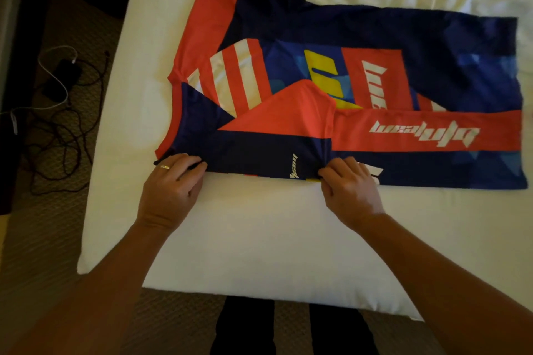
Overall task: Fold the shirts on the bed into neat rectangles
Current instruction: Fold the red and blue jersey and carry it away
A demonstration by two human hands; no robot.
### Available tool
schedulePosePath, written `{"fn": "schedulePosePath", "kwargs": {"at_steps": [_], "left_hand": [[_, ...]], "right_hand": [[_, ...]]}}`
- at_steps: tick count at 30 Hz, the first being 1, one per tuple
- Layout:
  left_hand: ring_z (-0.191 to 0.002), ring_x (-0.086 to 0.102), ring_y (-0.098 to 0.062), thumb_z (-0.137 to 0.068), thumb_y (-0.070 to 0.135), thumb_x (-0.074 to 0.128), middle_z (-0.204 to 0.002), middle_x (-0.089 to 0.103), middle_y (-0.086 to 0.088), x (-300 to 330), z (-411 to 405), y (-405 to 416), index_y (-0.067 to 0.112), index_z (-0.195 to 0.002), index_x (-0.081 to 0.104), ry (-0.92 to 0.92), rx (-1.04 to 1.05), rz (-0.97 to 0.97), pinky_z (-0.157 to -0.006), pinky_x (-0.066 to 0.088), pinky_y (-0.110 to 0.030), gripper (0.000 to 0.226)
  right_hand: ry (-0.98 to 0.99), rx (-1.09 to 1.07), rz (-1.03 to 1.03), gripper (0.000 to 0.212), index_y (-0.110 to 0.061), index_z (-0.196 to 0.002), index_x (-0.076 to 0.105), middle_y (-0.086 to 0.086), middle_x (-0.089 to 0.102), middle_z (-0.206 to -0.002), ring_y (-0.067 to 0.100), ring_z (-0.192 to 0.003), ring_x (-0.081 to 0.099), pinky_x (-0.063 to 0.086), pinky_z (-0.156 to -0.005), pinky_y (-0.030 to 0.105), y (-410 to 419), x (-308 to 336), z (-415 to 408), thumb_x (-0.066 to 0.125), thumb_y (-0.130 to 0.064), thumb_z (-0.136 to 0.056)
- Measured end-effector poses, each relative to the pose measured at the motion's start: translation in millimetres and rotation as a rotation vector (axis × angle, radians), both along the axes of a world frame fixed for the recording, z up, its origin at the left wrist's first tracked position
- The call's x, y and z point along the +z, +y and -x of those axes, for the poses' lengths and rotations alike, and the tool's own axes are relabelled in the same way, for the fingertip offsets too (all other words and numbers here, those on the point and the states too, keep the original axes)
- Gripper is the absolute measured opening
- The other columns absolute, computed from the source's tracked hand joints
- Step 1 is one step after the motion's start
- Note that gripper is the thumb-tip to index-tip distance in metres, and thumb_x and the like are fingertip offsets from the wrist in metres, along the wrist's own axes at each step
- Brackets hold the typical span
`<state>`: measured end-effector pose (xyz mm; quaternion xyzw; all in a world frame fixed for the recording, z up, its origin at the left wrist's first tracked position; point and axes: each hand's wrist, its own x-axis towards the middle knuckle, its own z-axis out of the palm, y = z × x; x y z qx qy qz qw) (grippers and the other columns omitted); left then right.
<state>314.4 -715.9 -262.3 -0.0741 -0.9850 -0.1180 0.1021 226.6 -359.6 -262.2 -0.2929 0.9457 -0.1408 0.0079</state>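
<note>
Shirt [331,95], navy with red panels, white stripes and a yellow block, spread flat across the white bed [245,239], collar at left, hem at right; near sleeve folded inward over the body. Left hand [170,184], wearing a ring, pinches the near edge by the collar. Right hand [350,186] pinches the same edge at mid-length. Bare sheet lies between shirt and bed edge. Cables [57,112] lie on the carpet at far left.

Navy, red, white-striped shirt [360,89] on a white bed [259,233]
</note>
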Motion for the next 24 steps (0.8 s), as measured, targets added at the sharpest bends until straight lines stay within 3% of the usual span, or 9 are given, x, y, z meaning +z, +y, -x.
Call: {"fn": "schedulePosePath", "kwargs": {"at_steps": [3, 7, 10, 11, 13, 14, 16, 20, 24], "left_hand": [[-0.102, 0.068, -0.041, -0.103, 0.022, 0.054, -0.116, 0.071, -0.021, 0.5, -7.2, -3.1, -0.002, -0.11, 0.076, -0.059, -0.013, 0.028, -0.09, 0.057, -0.049, 0.033], [-0.119, 0.06, -0.041, -0.1, 0.033, 0.055, -0.134, 0.062, -0.021, 7.4, -2.4, 9.0, 0.002, -0.126, 0.069, -0.147, 0.021, 0.048, -0.1, 0.05, -0.053, 0.043], [-0.133, 0.049, -0.042, -0.1, 0.046, 0.047, -0.148, 0.051, -0.019, 7.5, 11.0, 22.4, 0.008, -0.14, 0.058, -0.273, 0.098, 0.079, -0.106, 0.044, -0.058, 0.056], [-0.135, 0.047, -0.042, -0.101, 0.049, 0.043, -0.15, 0.05, -0.018, 6.5, 14.6, 23.8, 0.008, -0.141, 0.056, -0.305, 0.134, 0.08, -0.107, 0.044, -0.058, 0.059], [-0.136, 0.046, -0.042, -0.102, 0.052, 0.038, -0.151, 0.048, -0.017, 5.1, 19.6, 22.6, 0.009, -0.142, 0.055, -0.34, 0.187, 0.071, -0.107, 0.043, -0.058, 0.061], [-0.136, 0.046, -0.042, -0.102, 0.052, 0.037, -0.152, 0.047, -0.017, 4.5, 20.7, 21.8, 0.009, -0.143, 0.054, -0.351, 0.192, 0.075, -0.107, 0.043, -0.058, 0.062], [-0.138, 0.045, -0.042, -0.101, 0.053, 0.037, -0.154, 0.045, -0.017, 4.7, 20.8, 21.5, 0.01, -0.144, 0.052, -0.37, 0.18, 0.103, -0.109, 0.04, -0.058, 0.064], [-0.141, 0.041, -0.041, -0.095, 0.054, 0.044, -0.156, 0.042, -0.018, 13.3, 18.9, 33.8, 0.009, -0.146, 0.049, -0.349, 0.144, 0.151, -0.113, 0.033, -0.058, 0.068], [-0.142, 0.04, -0.04, -0.084, 0.032, 0.066, -0.158, 0.038, -0.018, 16.9, 20.7, 85.0, 0.013, -0.149, 0.047, -0.322, -0.059, 0.191, -0.111, 0.035, -0.059, 0.071]], "right_hand": [[-0.041, 0.021, -0.028, 0.008, -0.007, -0.092, 0.073, 0.009, 0.063, -0.086, 0.03, -0.076, 0.055, 0.049, -0.064, 0.044, 1.4, 3.8, -0.4, 0.071, -0.009, -0.085], [-0.073, -0.02, 0.042, 0.026, -0.009, -0.097, 0.073, 0.007, 0.063, -0.095, 0.027, -0.084, 0.055, 0.047, -0.071, 0.04, -14.0, 19.5, 9.9, 0.059, -0.03, -0.091], [-0.123, -0.059, -0.006, 0.042, -0.012, -0.127, 0.063, 0.011, 0.058, -0.126, 0.031, -0.108, 0.055, 0.049, -0.086, 0.046, -41.1, 24.4, 24.5, 0.051, -0.039, -0.096], [-0.182, -0.06, -0.081, 0.051, -0.016, -0.14, 0.053, 0.012, 0.049, -0.143, 0.034, -0.125, 0.049, 0.046, -0.096, 0.05, -49.8, 23.6, 29.0, 0.045, -0.044, -0.099], [-0.314, -0.038, -0.26, 0.064, -0.025, -0.159, 0.022, 0.011, 0.013, -0.166, 0.036, -0.151, 0.019, 0.029, -0.115, 0.053, -59.5, 14.1, 36.9, 0.03, -0.055, -0.103], [-0.361, -0.018, -0.334, 0.068, -0.028, -0.161, 0.008, 0.008, -0.004, -0.169, 0.033, -0.154, 0.003, 0.02, -0.119, 0.053, -59.8, 6.9, 39.6, 0.023, -0.06, -0.103], [-0.391, 0.012, -0.397, 0.072, -0.031, -0.159, -0.008, 0.006, -0.019, -0.167, 0.031, -0.154, -0.01, 0.013, -0.123, 0.054, -56.3, -2.9, 42.4, 0.014, -0.066, -0.101], [-0.403, 0.033, -0.293, 0.074, -0.028, -0.161, 0.001, 0.007, -0.014, -0.168, 0.029, -0.155, -0.008, 0.011, -0.121, 0.052, -47.1, 5.4, 39.4, 0.024, -0.064, -0.101], [-0.42, 0.034, -0.173, 0.076, -0.029, -0.159, 0.016, 0.003, -0.002, -0.169, 0.027, -0.154, 0.003, 0.018, -0.119, 0.05, -0.4, 20.8, 24.0, 0.036, -0.06, -0.093]]}}
